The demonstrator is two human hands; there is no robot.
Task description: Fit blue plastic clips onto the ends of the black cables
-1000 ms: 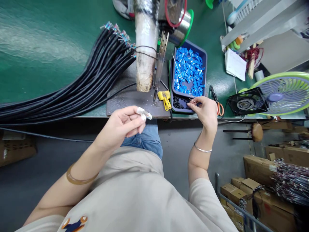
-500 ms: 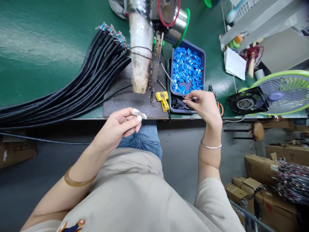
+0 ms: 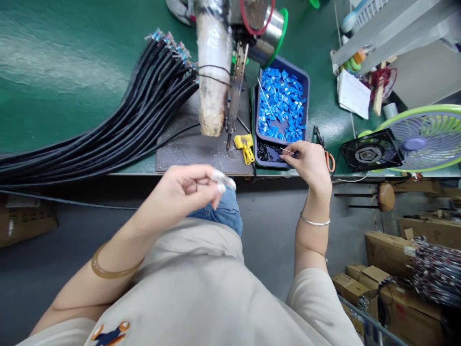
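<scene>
My left hand (image 3: 196,190) is closed in a pinch in front of the table edge, its thumb and index fingertips wrapped in white. A small whitish and bluish thing sits at these fingertips, too blurred to name. My right hand (image 3: 306,161) pinches a thin silvery solder wire (image 3: 268,103) over the front of the bins. That wire runs back across a bin (image 3: 308,86) of small blue parts (image 3: 281,101). Under my right fingers lies a lower tray (image 3: 273,164) of tiny black pieces. Between my hands, a soldering iron (image 3: 236,96) points down, tied beside a whitish wrapped tube (image 3: 214,72).
A bundle of black cables (image 3: 118,120) with stripped ends covers the left of the table. A yellow clip-like piece (image 3: 245,146) lies by the iron. A solder spool (image 3: 270,36) stands behind. To the right are orange-handled pliers (image 3: 329,161), a small black fan (image 3: 370,151) and a green-rimmed fan (image 3: 414,144).
My left hand has moved right and slightly toward me with its small piece. My right hand has shifted slightly down, and the solder wire now stretches straighter across the blue parts.
</scene>
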